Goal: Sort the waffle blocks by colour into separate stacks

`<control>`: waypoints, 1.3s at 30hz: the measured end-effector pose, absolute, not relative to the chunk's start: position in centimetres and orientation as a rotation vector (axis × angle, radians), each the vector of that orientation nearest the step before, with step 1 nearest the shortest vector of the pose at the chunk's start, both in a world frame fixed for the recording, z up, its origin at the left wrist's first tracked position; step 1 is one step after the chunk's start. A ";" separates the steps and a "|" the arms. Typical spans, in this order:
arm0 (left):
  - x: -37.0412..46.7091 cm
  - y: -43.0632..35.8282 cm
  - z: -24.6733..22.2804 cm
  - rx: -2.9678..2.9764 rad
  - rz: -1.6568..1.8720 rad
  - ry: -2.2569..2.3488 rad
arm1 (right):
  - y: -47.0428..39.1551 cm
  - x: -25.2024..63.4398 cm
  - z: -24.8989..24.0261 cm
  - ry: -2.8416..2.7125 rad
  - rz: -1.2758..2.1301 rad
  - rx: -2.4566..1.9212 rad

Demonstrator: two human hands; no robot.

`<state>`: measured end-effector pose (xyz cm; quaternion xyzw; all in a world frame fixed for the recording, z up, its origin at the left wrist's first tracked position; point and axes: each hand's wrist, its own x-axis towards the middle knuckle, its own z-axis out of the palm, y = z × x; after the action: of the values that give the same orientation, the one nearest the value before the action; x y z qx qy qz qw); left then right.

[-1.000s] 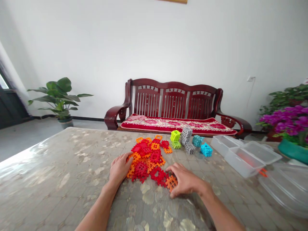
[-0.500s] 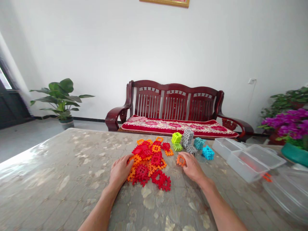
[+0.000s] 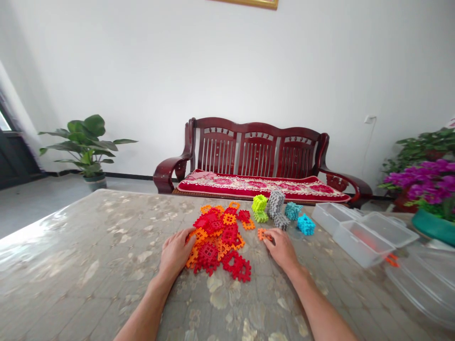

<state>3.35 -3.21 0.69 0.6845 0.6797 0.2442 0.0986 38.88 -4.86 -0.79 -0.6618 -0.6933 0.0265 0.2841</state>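
Observation:
On the table lies a pile of red (image 3: 208, 255) and orange (image 3: 229, 219) square plastic interlocking pieces with notched edges and lattice centres. My left hand (image 3: 174, 253) rests against the pile's left side, fingers loosely bent and apart, the fingertips touching orange pieces; some fingers are partly hidden. To the right of the pile, my right hand (image 3: 283, 248) pinches an orange interlocking piece (image 3: 262, 234) between thumb and fingers, just at the tabletop. Beyond that hand stand built shapes: a lime-green one (image 3: 260, 208), a grey one (image 3: 276, 206), a teal one (image 3: 293, 211) and a bright blue one (image 3: 306, 225).
Clear plastic boxes (image 3: 366, 246) stand open on the right, with something reddish inside one. Beside them are an orange piece (image 3: 392, 259) and a clear lid (image 3: 423, 289). A flowerpot (image 3: 432, 227) stands at the far right. Behind the table (image 3: 88, 265) is a wooden bench (image 3: 256, 151).
The orange piece in my right hand has shifted slightly left and away from me and now lies flatter. My left hand stays at the pile. The view has shifted slightly.

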 end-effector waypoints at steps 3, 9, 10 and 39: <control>3.3 -3.2 0.7 2.015 0.715 2.017 | -4.6 39.0 -1.1 -1.843 0.063 -1.748; 3.4 -3.2 0.8 2.012 0.695 2.014 | -4.1 39.5 -1.8 -1.825 0.026 -1.730; 3.4 -3.2 0.8 2.014 0.696 2.016 | -4.1 39.5 -1.9 -1.825 0.018 -1.725; 3.3 -3.1 0.4 2.000 0.742 1.995 | -1.9 35.2 0.7 -2.115 -0.055 -1.825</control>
<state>3.30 -3.14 0.40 0.6804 0.6790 0.2525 0.1102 35.22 -1.87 0.65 -0.6433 -0.7455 -0.0194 0.1730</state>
